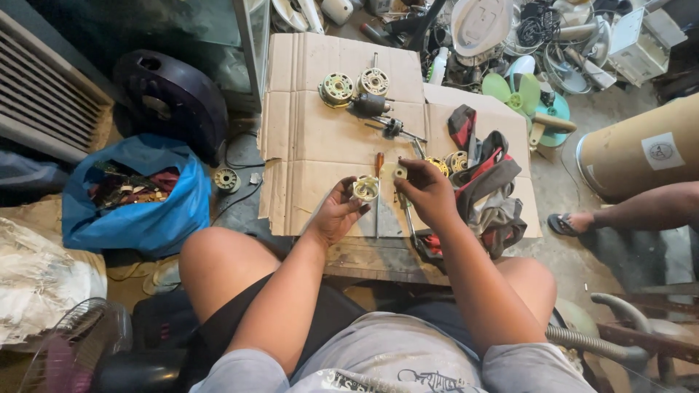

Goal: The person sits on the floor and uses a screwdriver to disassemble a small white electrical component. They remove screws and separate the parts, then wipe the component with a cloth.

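Left hand (336,211) grip is cupping a small round motor part (365,189), fingers curled under it. Right hand (426,191) is pinching a small pale piece (400,172) just beside it. Both are hovering over cardboard (313,138) on the worktop, screwdriver (378,164) lying behind.

The left hand (336,212) curls around a small pale round motor part (365,189), so the part's underside and the palm are hidden. The right hand (428,191) pinches a small pale piece (400,172) too small to identify. The flattened cardboard (320,138) covers most of the desk (371,258), and a red and grey cloth (488,185) hides whatever lies beneath it. Another person's leg (641,207) is cut off by the right edge. The heap of fan parts (539,44) runs past the top edge, its pieces too tangled to separate.
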